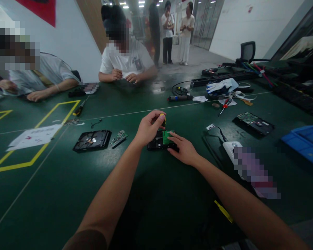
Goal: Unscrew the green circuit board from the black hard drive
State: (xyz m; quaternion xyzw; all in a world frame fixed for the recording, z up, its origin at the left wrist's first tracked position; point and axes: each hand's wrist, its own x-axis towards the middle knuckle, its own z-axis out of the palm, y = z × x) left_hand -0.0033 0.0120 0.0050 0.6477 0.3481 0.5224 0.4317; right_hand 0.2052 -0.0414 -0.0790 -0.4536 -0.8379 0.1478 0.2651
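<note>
A black hard drive (156, 144) with a green circuit board (167, 137) on top lies on the dark green table (156, 194) just ahead of me. My left hand (148, 128) is closed round a yellow-handled screwdriver (162, 118), held upright over the drive. My right hand (182, 149) rests on the drive's right side, fingers stretched flat onto the green board.
To the left lie another opened drive (92, 140), a loose circuit board (119, 137), a paper sheet (35, 136) and a yellow-handled screwdriver (79, 109). At right are a third drive (253, 122), a blue tray (306, 142) and cables. Two seated people work across the table; others stand behind.
</note>
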